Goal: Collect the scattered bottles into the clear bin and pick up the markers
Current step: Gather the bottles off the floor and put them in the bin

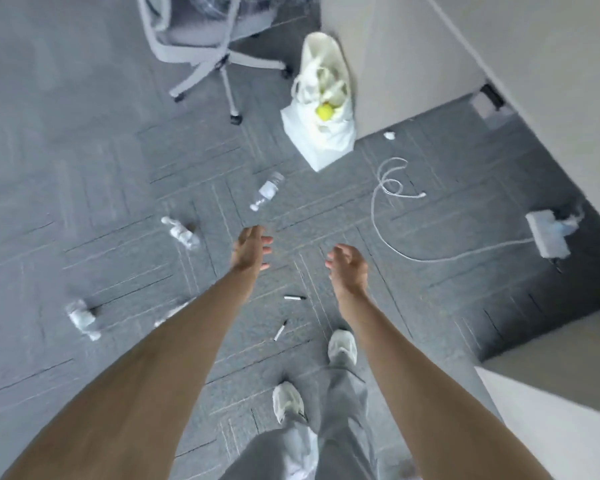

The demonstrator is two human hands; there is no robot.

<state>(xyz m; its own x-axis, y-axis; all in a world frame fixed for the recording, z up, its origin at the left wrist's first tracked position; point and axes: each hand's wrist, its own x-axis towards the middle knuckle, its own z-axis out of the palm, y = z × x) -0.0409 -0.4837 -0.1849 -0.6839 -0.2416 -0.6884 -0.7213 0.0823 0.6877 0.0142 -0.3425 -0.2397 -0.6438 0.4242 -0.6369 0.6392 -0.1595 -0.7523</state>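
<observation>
Clear plastic bottles lie scattered on the grey carpet: one (266,190) ahead of my hands, one (181,233) to the left, one (83,319) further left and nearer. A fourth (168,314) is partly hidden behind my left forearm. Two white markers with black tips lie between my arms, one (294,297) level, one (280,330) slanted. My left hand (250,249) is stretched forward, fingers spread, holding nothing. My right hand (347,266) hangs beside it, fingers loosely curled and empty. No clear bin is in view.
A grey office chair (205,39) stands at the back. A white tote bag (321,109) with a yellow ball leans against a beige cabinet (413,57). A white cable (392,188) and power strip (548,233) lie at the right. My white shoes (342,346) are below.
</observation>
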